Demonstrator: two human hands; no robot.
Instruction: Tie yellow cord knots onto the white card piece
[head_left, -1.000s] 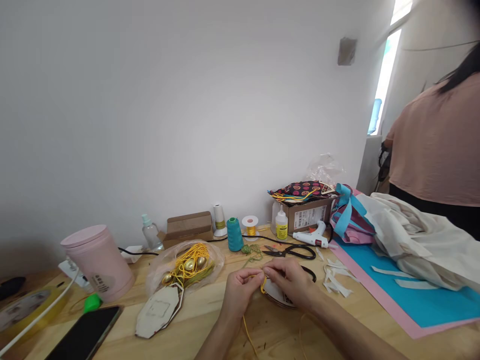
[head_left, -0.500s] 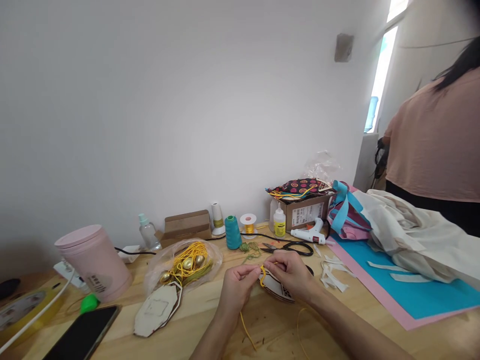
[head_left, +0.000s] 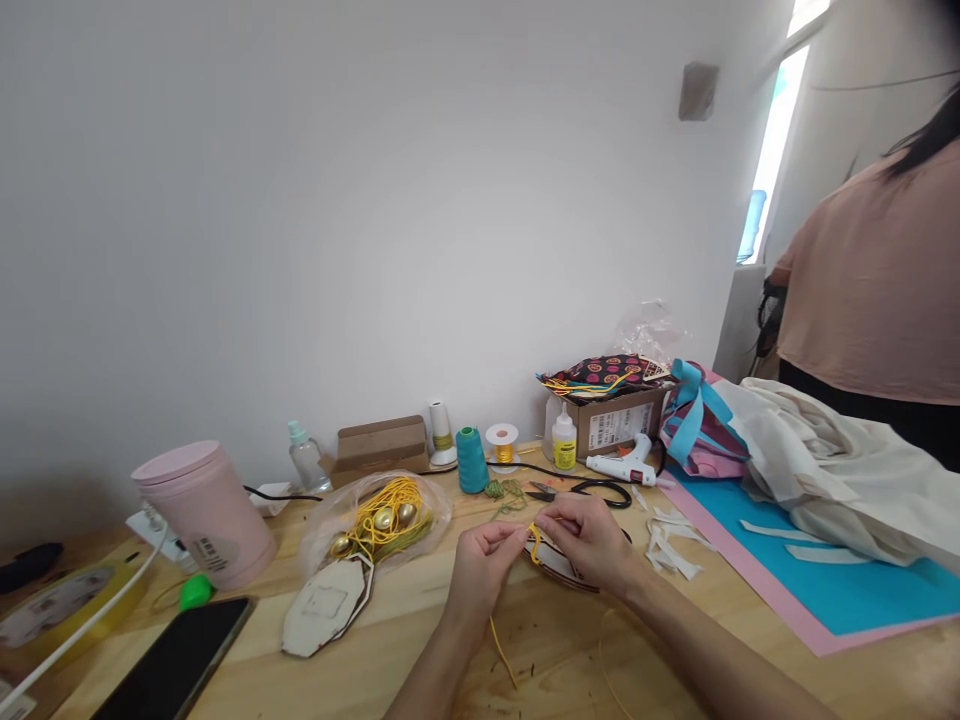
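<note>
Yellow cord (head_left: 535,546) is pinched between the fingertips of my left hand (head_left: 487,560) and my right hand (head_left: 589,535), which almost meet. One loose end hangs below my left hand toward the table, and a thin yellow strand curves below my right wrist. Under my right hand lies a flat piece with a pale face and dark edges (head_left: 559,567), partly covered by the fingers; the cord loops at its left end. Just behind the hands are black-handled scissors (head_left: 600,490) and a small tangle of green thread (head_left: 506,492).
Left of my hands lie a pale octagonal panel (head_left: 322,610) and a plastic bag of yellow cord with gold bells (head_left: 390,515). A teal thread cone (head_left: 472,462), glue bottle (head_left: 564,443) and white glue gun (head_left: 622,465) stand behind. A phone (head_left: 176,655) lies front left. Another person (head_left: 877,270) stands right.
The view has shifted slightly, so the table's contents sit a little further right. Both hands keep their pinch on the yellow cord, with only slight finger movement.
</note>
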